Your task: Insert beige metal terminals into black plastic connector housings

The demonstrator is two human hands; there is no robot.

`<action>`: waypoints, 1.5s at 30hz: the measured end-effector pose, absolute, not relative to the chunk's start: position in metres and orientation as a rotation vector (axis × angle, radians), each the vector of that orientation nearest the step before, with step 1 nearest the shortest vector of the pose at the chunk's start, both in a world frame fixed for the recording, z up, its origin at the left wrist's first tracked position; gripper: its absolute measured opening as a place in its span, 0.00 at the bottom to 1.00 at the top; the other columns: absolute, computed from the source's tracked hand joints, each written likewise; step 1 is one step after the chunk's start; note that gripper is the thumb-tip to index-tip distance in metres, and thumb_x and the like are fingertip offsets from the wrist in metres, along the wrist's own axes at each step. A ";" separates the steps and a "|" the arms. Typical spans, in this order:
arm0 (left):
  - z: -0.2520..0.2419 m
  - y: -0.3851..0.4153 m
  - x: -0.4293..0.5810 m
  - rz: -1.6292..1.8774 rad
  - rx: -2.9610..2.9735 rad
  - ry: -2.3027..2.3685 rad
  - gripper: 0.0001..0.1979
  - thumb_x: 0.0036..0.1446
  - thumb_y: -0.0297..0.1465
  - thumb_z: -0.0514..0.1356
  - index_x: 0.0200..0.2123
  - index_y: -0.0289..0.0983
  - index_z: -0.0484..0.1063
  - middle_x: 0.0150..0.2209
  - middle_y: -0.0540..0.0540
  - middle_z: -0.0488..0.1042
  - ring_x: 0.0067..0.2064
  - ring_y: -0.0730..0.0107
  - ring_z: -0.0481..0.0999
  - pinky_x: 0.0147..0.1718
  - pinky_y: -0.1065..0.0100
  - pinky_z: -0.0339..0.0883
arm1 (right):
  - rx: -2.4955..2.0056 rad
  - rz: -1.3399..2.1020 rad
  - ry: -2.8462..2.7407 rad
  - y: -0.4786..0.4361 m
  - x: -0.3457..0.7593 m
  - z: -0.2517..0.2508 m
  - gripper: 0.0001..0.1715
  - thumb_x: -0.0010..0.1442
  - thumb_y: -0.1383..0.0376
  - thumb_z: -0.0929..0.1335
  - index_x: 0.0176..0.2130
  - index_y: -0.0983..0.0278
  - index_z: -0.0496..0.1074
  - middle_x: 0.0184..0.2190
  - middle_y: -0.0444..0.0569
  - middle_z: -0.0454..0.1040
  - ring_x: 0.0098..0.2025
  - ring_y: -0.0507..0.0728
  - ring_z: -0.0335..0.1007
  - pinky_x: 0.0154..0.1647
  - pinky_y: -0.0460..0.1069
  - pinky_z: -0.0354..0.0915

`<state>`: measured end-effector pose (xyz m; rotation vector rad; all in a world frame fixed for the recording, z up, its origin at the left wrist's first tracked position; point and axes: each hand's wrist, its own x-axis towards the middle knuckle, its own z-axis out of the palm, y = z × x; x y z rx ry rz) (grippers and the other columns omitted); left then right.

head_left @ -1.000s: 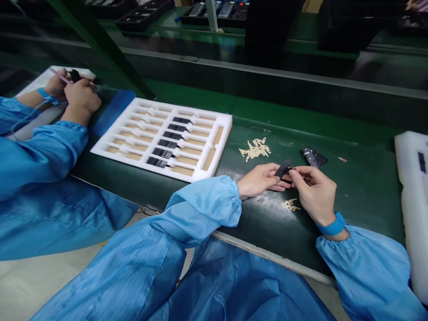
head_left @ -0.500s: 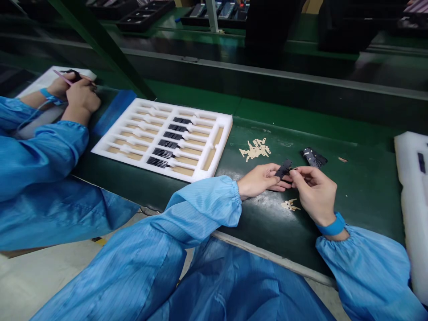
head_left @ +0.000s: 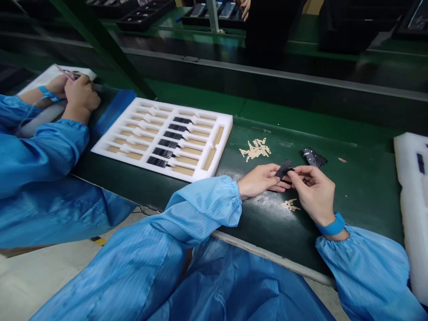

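Note:
Between the thumb and fingers of my left hand (head_left: 259, 180) is a flat black plastic part (head_left: 284, 168), held tilted above the green mat. My right hand (head_left: 314, 189) pinches at the part's right end, thumb and forefinger pressed together; a small dark piece shows there, partly hidden by the fingertips. Just below the hands lies a small cluster of cream-coloured strips (head_left: 290, 205). A larger pile of the same cream pieces (head_left: 257, 149) lies beyond my left hand. Past my right hand, a few similar black parts (head_left: 313, 157) are stacked loosely.
On the left, a white foam tray (head_left: 214, 167) holds several black parts in its slots. Another foam tray (head_left: 409, 200) stands at the right edge. At far left a co-worker's hands (head_left: 80, 96) work beside a slanted green post (head_left: 100, 49). Phone-like devices (head_left: 227, 10) sit across the line.
My right fingers have shifted slightly left along the black part, while my left hand stays put. A co-worker's hand has appeared at the far tray of devices.

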<state>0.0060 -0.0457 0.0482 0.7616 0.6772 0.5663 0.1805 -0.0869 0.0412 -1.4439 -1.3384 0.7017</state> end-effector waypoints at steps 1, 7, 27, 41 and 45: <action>0.047 -0.045 0.006 0.568 0.767 0.678 0.12 0.65 0.15 0.53 0.48 0.31 0.69 0.43 0.38 0.81 0.44 0.68 0.83 0.59 0.53 0.71 | -1.443 0.707 -1.339 -0.087 0.180 0.041 0.13 0.59 0.56 0.76 0.39 0.62 0.77 0.33 0.48 0.79 0.31 0.55 0.76 0.33 0.50 0.75; 0.044 -0.045 0.006 0.564 0.789 0.689 0.12 0.65 0.15 0.54 0.48 0.31 0.69 0.43 0.39 0.80 0.44 0.67 0.83 0.57 0.54 0.72 | -1.437 0.738 -1.319 -0.086 0.180 0.041 0.13 0.58 0.56 0.76 0.39 0.62 0.77 0.33 0.48 0.79 0.32 0.55 0.77 0.34 0.50 0.76; 0.039 -0.046 0.006 0.576 0.817 0.649 0.12 0.63 0.18 0.59 0.48 0.32 0.69 0.46 0.38 0.79 0.44 0.67 0.83 0.55 0.56 0.73 | -1.451 0.823 -1.249 -0.084 0.180 0.039 0.18 0.57 0.53 0.77 0.38 0.62 0.76 0.33 0.49 0.79 0.33 0.58 0.80 0.33 0.50 0.77; 0.036 -0.048 0.007 0.617 0.879 0.670 0.11 0.64 0.20 0.60 0.49 0.33 0.69 0.45 0.40 0.77 0.44 0.66 0.82 0.52 0.57 0.75 | -1.501 0.797 -1.256 -0.083 0.179 0.039 0.17 0.57 0.53 0.76 0.38 0.62 0.75 0.32 0.48 0.78 0.31 0.56 0.78 0.31 0.50 0.74; 0.034 -0.048 0.007 0.627 0.878 0.649 0.12 0.63 0.23 0.63 0.50 0.33 0.69 0.46 0.39 0.77 0.45 0.64 0.82 0.52 0.57 0.75 | -1.533 0.764 -1.260 -0.082 0.179 0.039 0.17 0.57 0.55 0.76 0.39 0.62 0.73 0.32 0.47 0.77 0.30 0.56 0.78 0.30 0.50 0.73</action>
